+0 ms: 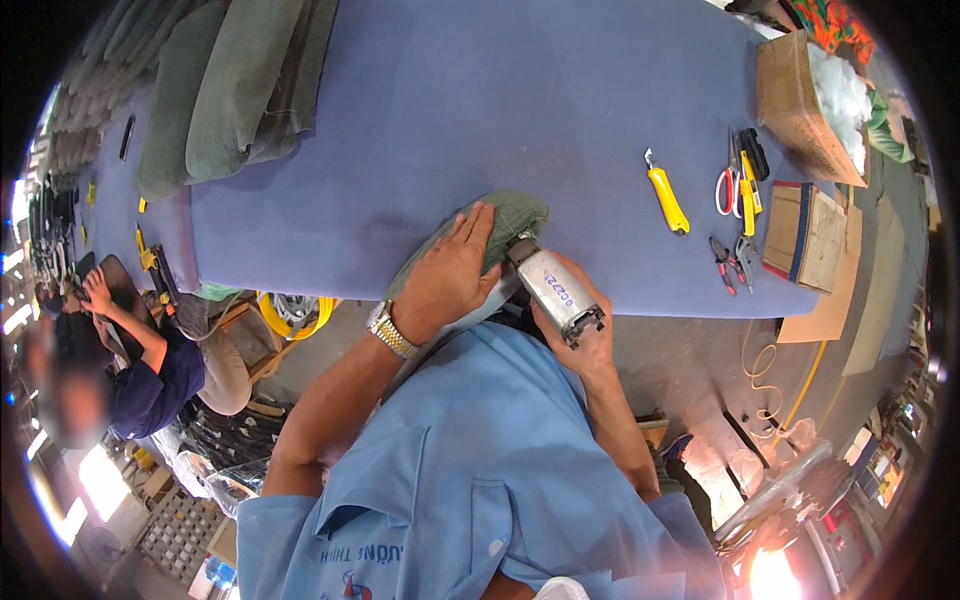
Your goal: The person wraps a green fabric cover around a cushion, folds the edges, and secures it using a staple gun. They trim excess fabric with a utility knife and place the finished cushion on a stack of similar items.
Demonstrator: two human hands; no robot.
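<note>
My left hand (452, 270) lies flat, fingers spread, on a grey-green fabric-covered cushion piece (512, 215) at the near edge of the blue-covered table (480, 110). A metal watch (390, 330) is on that wrist. My right hand (590, 335) grips a silver pneumatic staple gun (555, 288), its nose pressed against the cushion piece's right side. My blue shirt fills the lower middle of the view.
A yellow utility knife (666, 195), scissors (727, 185) and pliers (722, 262) lie on the table's right. A cardboard box of white stuffing (810, 100) stands far right. Grey-green cushions (220, 90) are stacked at the left. Another person (140, 365) works at lower left.
</note>
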